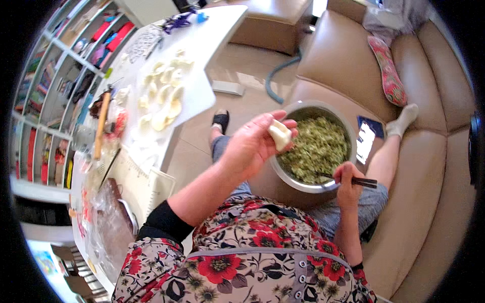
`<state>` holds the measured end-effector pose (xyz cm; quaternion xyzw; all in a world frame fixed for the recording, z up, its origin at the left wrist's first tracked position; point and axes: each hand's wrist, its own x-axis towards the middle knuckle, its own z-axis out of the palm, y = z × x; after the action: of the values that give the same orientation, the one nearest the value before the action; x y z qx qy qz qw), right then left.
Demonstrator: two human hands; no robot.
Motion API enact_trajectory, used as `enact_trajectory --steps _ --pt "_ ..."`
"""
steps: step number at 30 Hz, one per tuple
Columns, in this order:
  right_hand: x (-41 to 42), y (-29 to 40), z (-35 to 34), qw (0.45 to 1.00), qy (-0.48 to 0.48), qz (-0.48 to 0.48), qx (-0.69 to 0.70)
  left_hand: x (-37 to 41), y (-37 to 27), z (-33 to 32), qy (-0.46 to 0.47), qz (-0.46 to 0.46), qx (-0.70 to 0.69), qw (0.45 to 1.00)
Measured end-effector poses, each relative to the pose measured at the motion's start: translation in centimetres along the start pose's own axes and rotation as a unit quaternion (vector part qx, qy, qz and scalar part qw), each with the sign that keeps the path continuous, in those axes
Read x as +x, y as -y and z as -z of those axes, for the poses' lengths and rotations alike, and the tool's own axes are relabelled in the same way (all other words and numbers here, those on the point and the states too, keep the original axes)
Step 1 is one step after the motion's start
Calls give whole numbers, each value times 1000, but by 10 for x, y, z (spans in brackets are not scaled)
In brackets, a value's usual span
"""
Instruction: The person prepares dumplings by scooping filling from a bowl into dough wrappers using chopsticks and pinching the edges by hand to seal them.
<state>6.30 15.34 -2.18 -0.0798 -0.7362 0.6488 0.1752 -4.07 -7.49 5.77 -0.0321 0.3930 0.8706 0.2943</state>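
My left hand (pixel 250 146) is raised palm up over the near left rim of a metal bowl (pixel 305 187). In its fingers rests a folded piece of white dough (pixel 280 135), which looks like a dumpling wrapper. Whether filling lies inside the fold cannot be seen. The bowl stands on the brown sofa seat between my legs and holds a chopped green filling (pixel 322 142). My right hand (pixel 348 183) grips dark chopsticks (pixel 364 183) at the bowl's near right rim, their tips reaching into the filling.
Left of me, a white table carries a white board (pixel 199 96) with several pale dough pieces (pixel 166 89). Nearby lie a wooden rolling pin (pixel 101 127), a mat with ruler marks (pixel 151 180) and clear plastic bags (pixel 108 227). A flat phone-like object (pixel 365 142) lies right of the bowl.
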Motion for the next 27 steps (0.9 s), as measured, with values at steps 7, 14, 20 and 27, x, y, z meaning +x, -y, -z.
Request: enact_trajectory --steps 7,14,20,27 --pt "-1 2 -3 1000 -8 3 -29 -13 -169 68 -156 -250 100 950" --pt "-4 5 -4 1000 6 8 -29 3 -309 227 -388 -315 188 846" --pt "-3 10 -6 998 17 6 -63 32 -340 283 -443 -281 216 823" --pt "-1 17 -14 996 41 11 -83 62 -341 284 -423 -302 284 806"
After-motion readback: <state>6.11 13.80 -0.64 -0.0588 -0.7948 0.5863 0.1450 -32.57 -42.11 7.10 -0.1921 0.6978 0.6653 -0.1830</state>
